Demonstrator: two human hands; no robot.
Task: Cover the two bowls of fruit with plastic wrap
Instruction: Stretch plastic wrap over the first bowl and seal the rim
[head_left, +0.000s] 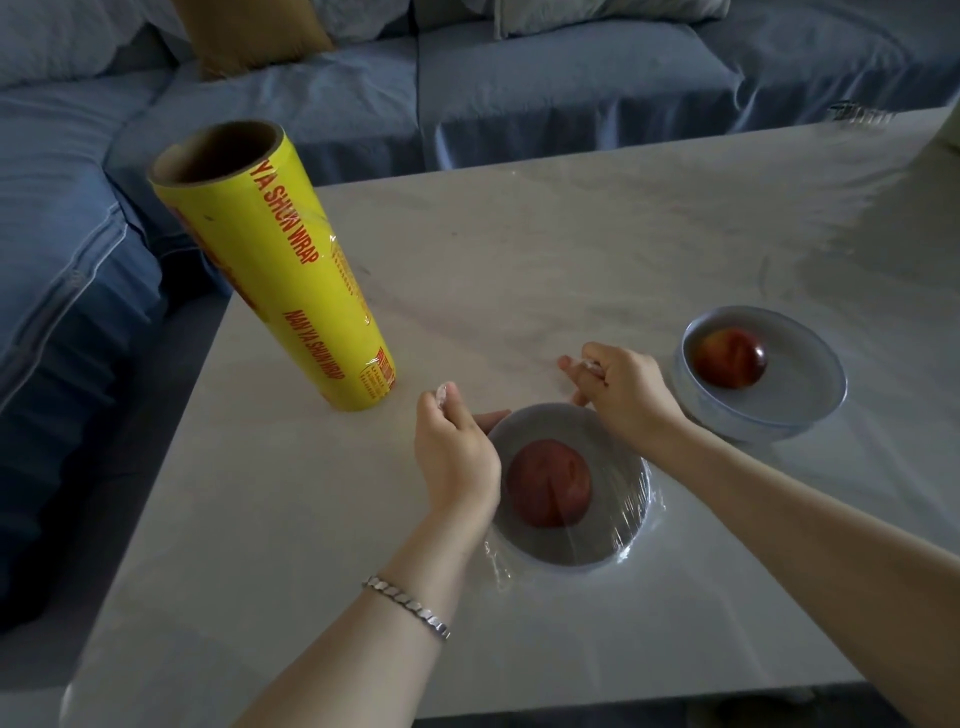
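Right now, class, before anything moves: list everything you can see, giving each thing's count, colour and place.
roll: one, yellow with red lettering, upright on the table's left part.
bowls: two, grey-blue; near bowl between the hands, far bowl further right.
fruit: two, red; one in the near bowl, one in the far bowl.
plastic wrap: one sheet, clear, over the near bowl, crinkled round its side.
table: one, pale marbled, under everything.
sofa: one, blue, behind and left of the table.
cushion: one, mustard, on the sofa.
bracelet: one, silver, left wrist.
hands: two, bare; left hand and right hand each pinch the wrap's edge beyond the near bowl.
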